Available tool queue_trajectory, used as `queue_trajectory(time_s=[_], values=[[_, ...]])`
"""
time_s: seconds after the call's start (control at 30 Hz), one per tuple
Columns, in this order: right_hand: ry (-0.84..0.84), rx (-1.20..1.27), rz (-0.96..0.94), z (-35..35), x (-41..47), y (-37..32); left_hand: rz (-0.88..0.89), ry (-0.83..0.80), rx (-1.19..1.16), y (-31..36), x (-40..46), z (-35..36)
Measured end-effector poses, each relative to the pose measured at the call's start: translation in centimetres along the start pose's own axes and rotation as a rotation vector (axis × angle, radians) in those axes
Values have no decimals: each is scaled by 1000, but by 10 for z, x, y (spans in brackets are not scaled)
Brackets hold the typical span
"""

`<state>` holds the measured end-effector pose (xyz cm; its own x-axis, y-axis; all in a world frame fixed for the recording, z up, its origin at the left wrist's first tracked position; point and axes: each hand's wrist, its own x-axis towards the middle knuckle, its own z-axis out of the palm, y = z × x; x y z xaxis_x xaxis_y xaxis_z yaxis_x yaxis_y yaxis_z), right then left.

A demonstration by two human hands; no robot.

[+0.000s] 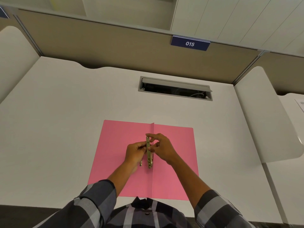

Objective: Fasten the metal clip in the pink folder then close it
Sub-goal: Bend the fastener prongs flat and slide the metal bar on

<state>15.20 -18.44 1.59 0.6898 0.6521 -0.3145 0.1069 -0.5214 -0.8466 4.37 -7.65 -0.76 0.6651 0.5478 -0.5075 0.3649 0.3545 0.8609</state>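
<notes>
The pink folder (174,162) lies open and flat on the white desk, its centre fold running away from me. A brass-coloured metal clip (149,153) stands along that fold, lengthwise. My left hand (134,151) grips the clip from the left side near its middle. My right hand (162,148) pinches it from the right, with the forefinger curled over its far end. A second thin metal strip (141,162) pokes out below my left hand.
The white desk (65,129) has an open grey cable tray (175,88) set in its far half. A beige partition with a blue "015" label (190,43) stands behind. Curved white side dividers flank the desk.
</notes>
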Motion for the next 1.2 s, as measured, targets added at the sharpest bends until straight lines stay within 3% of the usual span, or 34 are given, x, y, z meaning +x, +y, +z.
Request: queue_trajectory(time_s=[0.43, 0.63, 0.9, 1.2], values=[[29, -69, 31, 2, 2, 1, -61, -7, 19, 1, -1, -1], [37, -181, 60, 5, 7, 4, 235, 79, 449, -15, -9, -18], [-23, -416, 80, 11, 15, 6, 507, -124, 836, -47, -18, -36], [-37, -495, 64, 12, 13, 14, 587, -351, 1088, -60, -24, -29]])
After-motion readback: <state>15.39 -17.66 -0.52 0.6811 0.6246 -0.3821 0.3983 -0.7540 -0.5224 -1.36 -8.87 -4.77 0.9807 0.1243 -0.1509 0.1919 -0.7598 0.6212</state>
